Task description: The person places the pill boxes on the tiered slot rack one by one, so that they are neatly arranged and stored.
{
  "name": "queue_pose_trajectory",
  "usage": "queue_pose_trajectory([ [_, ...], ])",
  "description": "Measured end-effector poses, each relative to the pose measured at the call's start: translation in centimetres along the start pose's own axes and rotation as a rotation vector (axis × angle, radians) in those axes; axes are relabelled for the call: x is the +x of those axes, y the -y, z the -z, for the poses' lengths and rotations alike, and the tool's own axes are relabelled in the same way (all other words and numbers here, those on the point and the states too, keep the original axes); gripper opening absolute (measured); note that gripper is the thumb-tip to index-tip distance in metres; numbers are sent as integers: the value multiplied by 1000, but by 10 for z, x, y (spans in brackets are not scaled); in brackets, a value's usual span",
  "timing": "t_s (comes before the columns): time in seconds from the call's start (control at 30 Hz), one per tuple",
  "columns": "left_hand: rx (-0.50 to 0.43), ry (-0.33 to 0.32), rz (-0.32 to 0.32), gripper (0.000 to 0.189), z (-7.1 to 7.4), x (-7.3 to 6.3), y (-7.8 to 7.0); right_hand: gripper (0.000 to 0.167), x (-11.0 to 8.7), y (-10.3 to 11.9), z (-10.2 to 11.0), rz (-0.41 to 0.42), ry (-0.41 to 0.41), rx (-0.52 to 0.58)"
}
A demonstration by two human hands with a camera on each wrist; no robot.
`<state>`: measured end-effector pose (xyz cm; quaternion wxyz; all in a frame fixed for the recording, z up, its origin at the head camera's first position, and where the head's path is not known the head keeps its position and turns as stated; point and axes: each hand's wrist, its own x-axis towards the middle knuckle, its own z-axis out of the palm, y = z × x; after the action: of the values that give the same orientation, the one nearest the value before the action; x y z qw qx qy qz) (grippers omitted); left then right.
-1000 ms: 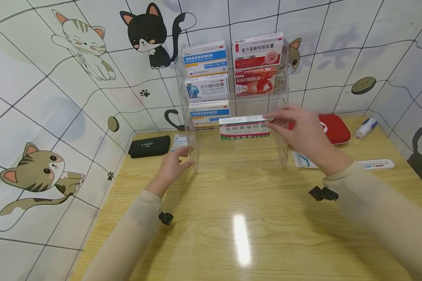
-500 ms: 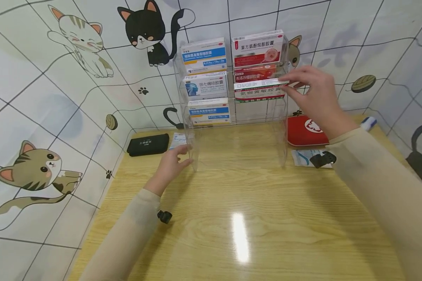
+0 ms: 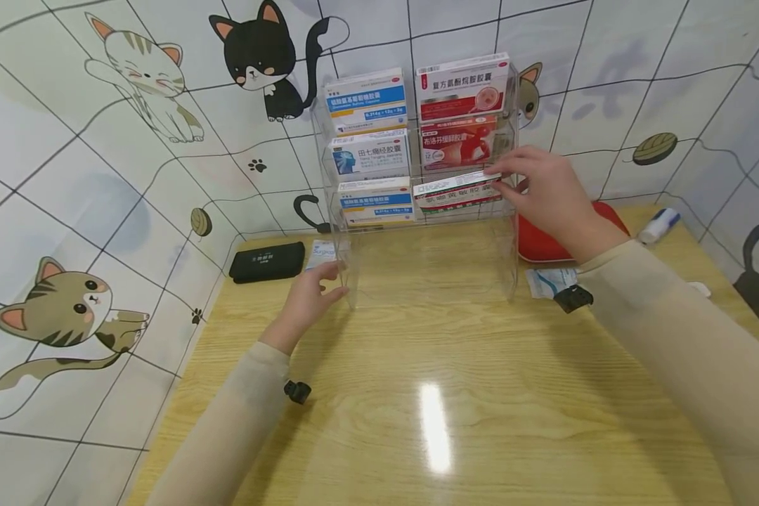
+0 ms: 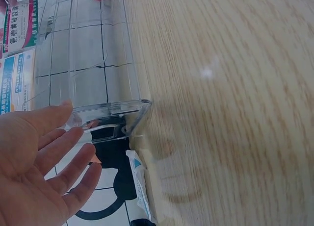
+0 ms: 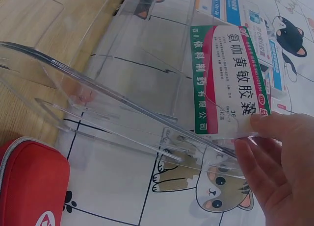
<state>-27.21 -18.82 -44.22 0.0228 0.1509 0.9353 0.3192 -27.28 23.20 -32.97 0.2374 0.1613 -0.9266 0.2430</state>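
In the head view my right hand pinches the right end of a white, red and green medicine box, its thumb and fingers at the edge. The box sits slightly tilted at the lowest right tier of a clear acrylic display rack; the right wrist view shows its printed front. My left hand is at the rack's lower left side. In the left wrist view its thumb touches or nearly touches the clear panel, the other fingers loosely extended. Two red boxes, capsule box above and ibuprofen box below, stand over the held one.
Blue-and-white boxes fill the left column of the rack. A black case and a small packet lie left; a red pouch, blue-white packet and white bottle lie right. A cat-printed wall stands behind.
My right hand raised the medicine box from below the tiers to in front of the ibuprofen box, then lowered it to the lowest right tier. My left hand stays in place.
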Motion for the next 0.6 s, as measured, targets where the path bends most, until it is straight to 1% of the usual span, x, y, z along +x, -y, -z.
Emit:
queue_pose_trajectory([
  [0.23, -2, 4, 11, 49, 1, -6, -4, 26, 0, 5, -3, 18, 71, -70],
  [0.37, 0, 1, 3, 49, 1, -5, -4, 24, 0, 8, -2, 9, 87, -68],
  [0.47, -3, -3, -3, 49, 1, -3, -4, 26, -3, 8, -2, -2, 57, -31],
  [0.6, 6, 1, -7, 51, -1, -1, -3, 31, -15, 4, -2, -15, -39, 16],
])
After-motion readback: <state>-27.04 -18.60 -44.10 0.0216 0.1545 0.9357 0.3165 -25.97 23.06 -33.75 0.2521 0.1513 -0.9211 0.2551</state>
